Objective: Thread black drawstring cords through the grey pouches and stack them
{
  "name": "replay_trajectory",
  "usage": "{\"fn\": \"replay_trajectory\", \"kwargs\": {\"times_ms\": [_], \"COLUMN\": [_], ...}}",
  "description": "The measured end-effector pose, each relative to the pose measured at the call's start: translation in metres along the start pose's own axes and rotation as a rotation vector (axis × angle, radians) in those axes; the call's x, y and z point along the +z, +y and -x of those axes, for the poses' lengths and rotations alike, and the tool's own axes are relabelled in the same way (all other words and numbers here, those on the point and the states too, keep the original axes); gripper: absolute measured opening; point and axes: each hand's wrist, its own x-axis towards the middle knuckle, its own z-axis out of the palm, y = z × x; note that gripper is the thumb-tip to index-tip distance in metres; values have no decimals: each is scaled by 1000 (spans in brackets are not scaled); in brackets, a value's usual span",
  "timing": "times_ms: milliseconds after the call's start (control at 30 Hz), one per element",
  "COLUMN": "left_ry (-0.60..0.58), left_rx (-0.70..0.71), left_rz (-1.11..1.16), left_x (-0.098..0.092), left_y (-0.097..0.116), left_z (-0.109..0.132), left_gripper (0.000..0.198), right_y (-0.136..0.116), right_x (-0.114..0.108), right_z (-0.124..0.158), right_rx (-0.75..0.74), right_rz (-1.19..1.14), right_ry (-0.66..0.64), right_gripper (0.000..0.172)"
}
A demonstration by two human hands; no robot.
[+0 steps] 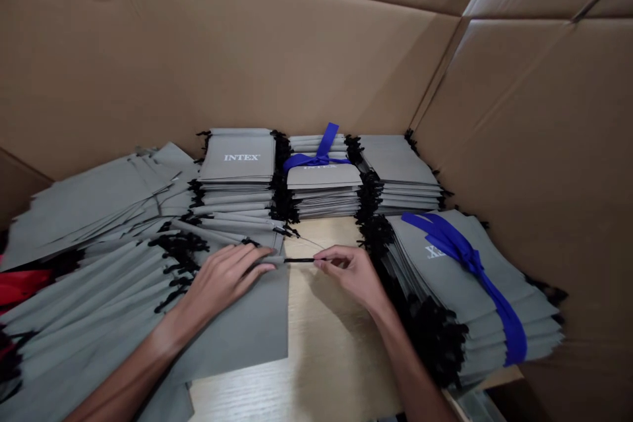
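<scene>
My left hand [225, 277] lies flat, fingers spread, on the top corner of a grey drawstring bag [247, 323] on a light wooden table [326, 343]. A black drawstring [299, 260] sticks out of that corner to the right. My right hand [349, 270] pinches the string's free end between thumb and fingers. Both hands meet at the middle of the view, just in front of the stacked bags.
Stacks of grey INTEX bags with black cords stand behind [240, 171], two bundles tied with blue ribbon [321, 151] [469, 264]. Loose grey bags fan out at left [89, 264]. Something red [17, 283] shows at far left. Tall cardboard walls [544, 145] enclose the table.
</scene>
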Motion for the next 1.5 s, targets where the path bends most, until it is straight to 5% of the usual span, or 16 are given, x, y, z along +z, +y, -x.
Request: {"fn": "replay_trajectory", "kwargs": {"times_ms": [300, 467, 567, 767, 1033, 1267, 1500], "left_ry": [-89, -142, -158, -82, 13, 31, -34], "left_rx": [-149, -212, -268, -363, -548, -468, 10], "left_rz": [65, 395, 544, 761, 870, 696, 134], "left_x": [-2, -6, -4, 2, -9, -18, -21], "left_y": [-6, -13, -6, 9, -12, -24, 11], "left_z": [4, 5, 3, 0, -6, -6, -19], "left_gripper": [39, 29, 33, 39, 53, 51, 34], "right_y": [16, 8, -6, -11, -1, 0, -2], "right_x": [-10, -11, 3, 28, 9, 7, 26], "right_z": [-5, -2, 3, 7, 2, 2, 1], "right_rx": [-86, -409, -524, -451, -427, -310, -338], "right_rz": [252, 505, 581, 516, 332, 268, 223], "right_ry": [117, 252, 197, -102, 25, -59, -43], "right_gripper": [17, 18, 26, 15, 19, 13, 7]}}
